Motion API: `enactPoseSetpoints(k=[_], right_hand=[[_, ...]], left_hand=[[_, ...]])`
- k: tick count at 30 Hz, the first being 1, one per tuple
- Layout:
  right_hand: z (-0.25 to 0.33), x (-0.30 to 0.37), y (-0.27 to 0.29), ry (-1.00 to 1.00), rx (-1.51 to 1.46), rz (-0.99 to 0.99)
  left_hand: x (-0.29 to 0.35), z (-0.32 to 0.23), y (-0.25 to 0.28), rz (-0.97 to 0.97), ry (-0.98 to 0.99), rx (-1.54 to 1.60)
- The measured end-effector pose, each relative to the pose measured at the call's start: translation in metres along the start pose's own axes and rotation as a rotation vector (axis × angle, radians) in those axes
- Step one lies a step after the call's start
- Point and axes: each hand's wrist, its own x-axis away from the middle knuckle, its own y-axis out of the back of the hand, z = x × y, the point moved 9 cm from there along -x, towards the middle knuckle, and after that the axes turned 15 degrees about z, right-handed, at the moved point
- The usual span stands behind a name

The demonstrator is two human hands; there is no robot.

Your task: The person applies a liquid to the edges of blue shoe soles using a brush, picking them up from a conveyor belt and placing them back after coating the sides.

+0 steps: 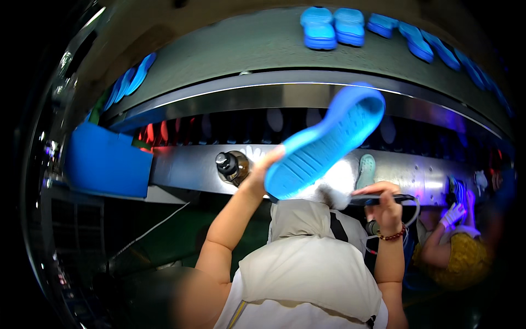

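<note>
My left hand (266, 169) grips one end of a bright blue shoe sole (323, 143), held tilted above the metal bench. The sole's inner side faces up, with grooves across it and a raised rim; its other end points to the far right. In my right hand (388, 211) is a brush (378, 199) with a dark handle and pale, blurred bristles. A thin tube runs from its handle end. The bristles are close to the sole's near end, and I cannot tell whether they touch it.
A brown bottle with a black pump top (232, 166) stands left on the metal bench (181, 167). A pale green sole (366, 171) lies right. Behind, a conveyor belt (230, 55) carries several blue soles (319, 30). A blue bin (109, 159) sits left; a gloved co-worker (453, 215) is right.
</note>
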Motion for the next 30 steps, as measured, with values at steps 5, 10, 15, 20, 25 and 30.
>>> enactPoseSetpoints(k=[5, 10, 15, 20, 25, 30], right_hand=[[-0.009, 0.006, 0.046, 0.156, -0.177, -0.389], [-0.041, 0.008, 0.048, 0.087, -0.332, -0.51], [-0.049, 0.045, 0.067, 0.165, -0.339, -0.679], [-0.048, 0.062, 0.073, 0.09, -0.298, -0.706], [-0.045, 0.071, 0.082, 0.107, -0.248, -0.751], [-0.059, 0.069, 0.084, 0.092, -0.288, -0.753]], left_hand=[[0.008, -0.162, 0.005, 0.111, -0.409, -0.002], [0.065, -0.278, 0.171, -0.188, -1.125, 0.729], [-0.075, -0.211, 0.115, -0.478, -0.519, 0.179], [-0.184, -0.198, 0.059, -0.505, -0.337, -1.542], [-0.197, -0.172, 0.03, -0.405, -0.017, -2.165], [-0.087, -0.169, 0.019, -0.411, -0.65, -1.768]])
